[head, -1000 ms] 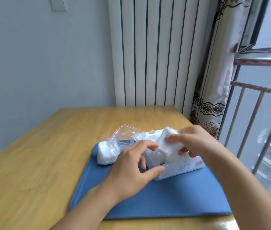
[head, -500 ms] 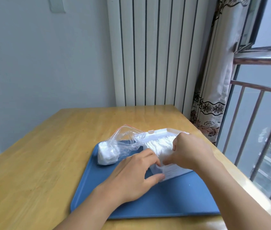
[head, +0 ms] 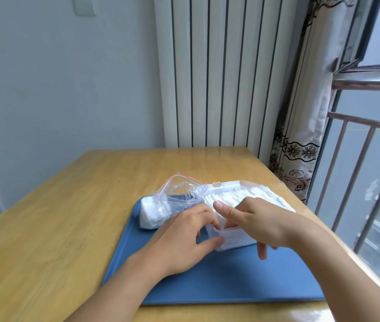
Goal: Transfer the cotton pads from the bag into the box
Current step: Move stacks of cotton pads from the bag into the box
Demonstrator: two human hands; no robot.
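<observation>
Seating step, by the look of it: your left hand (head: 184, 238) braces the near end of the clear rectangular plastic box (head: 230, 240) on the blue tray (head: 207, 287), grip curled on its corner; your right hand (head: 256, 221) presses the white cotton pads (head: 235, 196) down, thumb straight, fingers loose. Next, judged: reach to ten o'clock for the clear zip bag (head: 172, 201), which holds more pads, without tipping the box.
</observation>
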